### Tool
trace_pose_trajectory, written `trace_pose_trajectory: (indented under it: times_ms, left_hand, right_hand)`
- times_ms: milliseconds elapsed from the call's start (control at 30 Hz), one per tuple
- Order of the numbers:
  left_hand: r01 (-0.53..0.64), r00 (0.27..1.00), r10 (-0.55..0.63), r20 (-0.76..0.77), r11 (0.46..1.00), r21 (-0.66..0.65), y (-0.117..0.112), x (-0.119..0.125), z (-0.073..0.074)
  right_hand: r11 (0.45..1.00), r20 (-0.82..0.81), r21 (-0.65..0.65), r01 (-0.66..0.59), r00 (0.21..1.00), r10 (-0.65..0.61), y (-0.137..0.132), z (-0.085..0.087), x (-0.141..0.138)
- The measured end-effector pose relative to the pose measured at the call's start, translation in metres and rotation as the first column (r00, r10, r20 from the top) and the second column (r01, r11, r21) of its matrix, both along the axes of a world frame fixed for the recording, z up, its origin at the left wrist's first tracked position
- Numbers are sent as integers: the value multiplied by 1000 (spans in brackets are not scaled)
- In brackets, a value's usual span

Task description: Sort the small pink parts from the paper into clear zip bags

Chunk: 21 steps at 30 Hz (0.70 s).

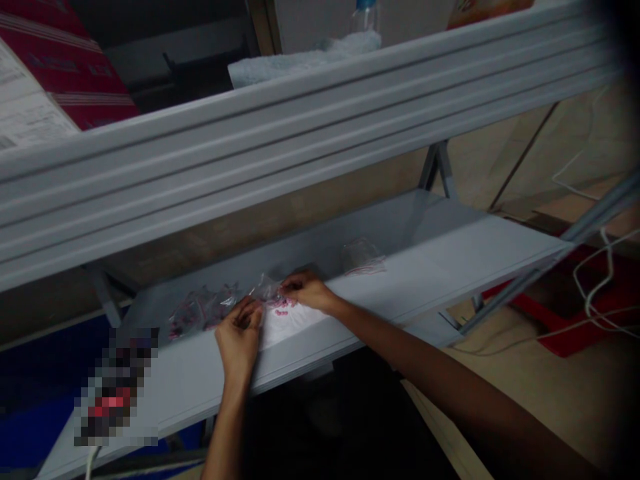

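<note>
A small clear plastic bag (266,288) is stretched between my two hands over the lower shelf. My left hand (241,327) is closed, its fingers pinching the bag's near left side. On the other side, my right hand (307,292) is closed with thumb and fingertips together at the bag's right edge. Small pinkish-red pieces (281,312) lie below the bag on a white sheet (285,327); their exact kind is too small to tell. Left of my left hand sit several clear bags (203,308) with dark and reddish contents.
Flat clear bags (363,257) lie on the lower shelf (450,247) to the right. A grey ridged beam (300,113) crosses above my hands. A pixelated patch covers the shelf's left end. White cables (595,293) and a red plastic object (565,340) are at right.
</note>
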<state>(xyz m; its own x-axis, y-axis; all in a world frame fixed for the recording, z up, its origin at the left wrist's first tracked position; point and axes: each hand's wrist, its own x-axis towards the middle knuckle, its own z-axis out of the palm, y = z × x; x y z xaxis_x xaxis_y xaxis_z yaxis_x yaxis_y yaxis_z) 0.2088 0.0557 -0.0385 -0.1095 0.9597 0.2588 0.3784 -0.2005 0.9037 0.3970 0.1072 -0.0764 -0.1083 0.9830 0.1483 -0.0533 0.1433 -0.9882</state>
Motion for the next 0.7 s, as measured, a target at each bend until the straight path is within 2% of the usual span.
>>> trace_pose_trajectory:
  times_ms: [200, 467, 700]
  left_hand:
    - [80, 996, -78, -38, 995, 52, 0, 1, -7]
    - [62, 998, -62, 4, 997, 52, 2, -4, -6]
    - [50, 999, -51, 17, 997, 59, 0, 1, 1]
  right_hand:
    - [1000, 7, -6, -3, 1000, 3, -2, 2, 0]
    - [999, -7, -28, 20, 1000, -21, -7, 11, 3]
    - [998, -41, -59, 27, 999, -30, -7, 13, 2]
